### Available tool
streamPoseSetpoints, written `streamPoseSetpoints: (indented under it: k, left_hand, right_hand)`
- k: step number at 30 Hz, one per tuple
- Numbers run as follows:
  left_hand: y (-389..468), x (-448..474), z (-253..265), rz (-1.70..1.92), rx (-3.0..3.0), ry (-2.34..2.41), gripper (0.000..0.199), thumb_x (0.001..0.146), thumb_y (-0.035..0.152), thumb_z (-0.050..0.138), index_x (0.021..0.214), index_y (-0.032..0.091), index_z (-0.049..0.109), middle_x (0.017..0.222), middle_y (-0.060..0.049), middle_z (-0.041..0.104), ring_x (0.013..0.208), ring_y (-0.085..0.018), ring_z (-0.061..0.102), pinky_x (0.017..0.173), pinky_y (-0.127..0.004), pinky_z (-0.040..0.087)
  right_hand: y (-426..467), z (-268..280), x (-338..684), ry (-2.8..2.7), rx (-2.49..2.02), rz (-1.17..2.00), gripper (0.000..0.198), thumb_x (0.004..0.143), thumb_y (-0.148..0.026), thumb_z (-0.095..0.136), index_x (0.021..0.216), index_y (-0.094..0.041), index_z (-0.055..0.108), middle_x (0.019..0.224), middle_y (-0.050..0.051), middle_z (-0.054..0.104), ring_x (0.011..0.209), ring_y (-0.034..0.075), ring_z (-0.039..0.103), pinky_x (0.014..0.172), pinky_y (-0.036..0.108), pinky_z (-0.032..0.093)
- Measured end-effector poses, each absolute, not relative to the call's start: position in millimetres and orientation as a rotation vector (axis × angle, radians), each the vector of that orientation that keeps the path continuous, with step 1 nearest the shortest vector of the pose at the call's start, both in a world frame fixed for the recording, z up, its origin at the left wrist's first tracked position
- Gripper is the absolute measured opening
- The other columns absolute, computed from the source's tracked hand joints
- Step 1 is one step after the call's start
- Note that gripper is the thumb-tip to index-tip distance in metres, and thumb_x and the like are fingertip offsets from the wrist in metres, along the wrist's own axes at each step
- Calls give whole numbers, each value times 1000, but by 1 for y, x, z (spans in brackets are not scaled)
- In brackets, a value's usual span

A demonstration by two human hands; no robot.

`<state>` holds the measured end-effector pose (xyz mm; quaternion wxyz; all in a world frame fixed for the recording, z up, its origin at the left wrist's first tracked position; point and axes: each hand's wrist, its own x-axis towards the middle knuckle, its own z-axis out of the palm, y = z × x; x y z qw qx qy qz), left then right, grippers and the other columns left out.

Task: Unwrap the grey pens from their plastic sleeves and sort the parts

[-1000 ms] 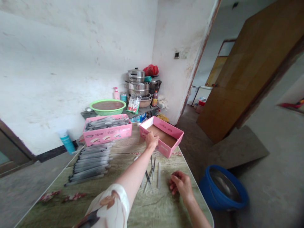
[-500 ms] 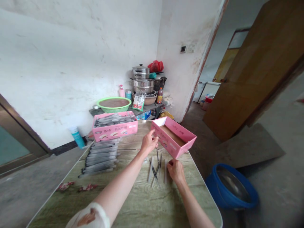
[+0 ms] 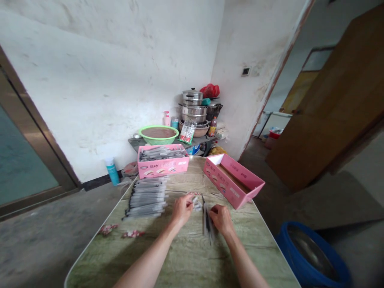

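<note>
Loose pen parts (image 3: 208, 225) lie on the wood-patterned table (image 3: 192, 260), presumably for easy reach from both sides, between the half-curled left hand (image 3: 181, 211), near small whitish pieces (image 3: 197, 205), and the curled right hand (image 3: 222, 219) at their edge, though whether either grips anything I cannot tell.

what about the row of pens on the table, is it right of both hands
No, the pens lie left of the left hand.
</note>
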<state>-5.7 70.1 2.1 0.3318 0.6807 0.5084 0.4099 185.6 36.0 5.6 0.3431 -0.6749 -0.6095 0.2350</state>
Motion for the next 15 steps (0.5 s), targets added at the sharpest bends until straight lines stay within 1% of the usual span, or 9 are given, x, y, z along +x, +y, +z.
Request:
streamPoseSetpoints:
  k: [3,5,7,9,11,15]
  left_hand:
    - [64,-8,4,1120,1737,1332,38,73,8,54,108,18,67,88,-4,73,79,-16,69,75,-26,52]
    - [60,-10,4,1155,1725,1332,37,74,8,54,106,18,68,91,-5,73,81,-16,68,77,-25,52]
    - [57,-11,3,1182,1740,1328,34,75,8,53,104,19,69,92,-4,73,82,-15,68,78,-24,51]
    - [55,-11,2,1201,1765,1333,32,76,9,53,101,21,69,93,-3,73,83,-15,67,79,-24,51]
    - [54,-11,1,1203,1787,1343,32,77,9,53,100,23,69,93,-1,73,85,-15,67,80,-23,50]
    - [54,-8,1,1197,1800,1351,31,78,10,52,101,22,70,94,-2,73,84,-15,66,80,-23,50]
  right_hand:
    - [39,3,185,-1554,-1721,732,17,73,-27,53,65,-16,63,46,0,59,36,13,52,38,21,36]
    - [41,2,188,-1445,-1641,881,22,76,-33,51,66,-16,61,46,-1,58,32,12,48,33,21,34]
    - [45,2,190,-1251,-1473,1071,25,76,-40,56,69,-16,60,50,-1,59,34,11,48,31,20,34]
    - [47,2,192,-1073,-1295,1206,28,71,-44,65,72,-15,61,56,-1,61,39,11,51,31,20,36]
    - [48,1,194,-1009,-1200,1256,31,69,-45,69,74,-15,61,60,0,62,41,10,51,31,19,37]
    - [45,-3,197,-980,-1131,1295,32,72,-45,70,73,-14,60,62,2,63,41,9,50,32,18,36]
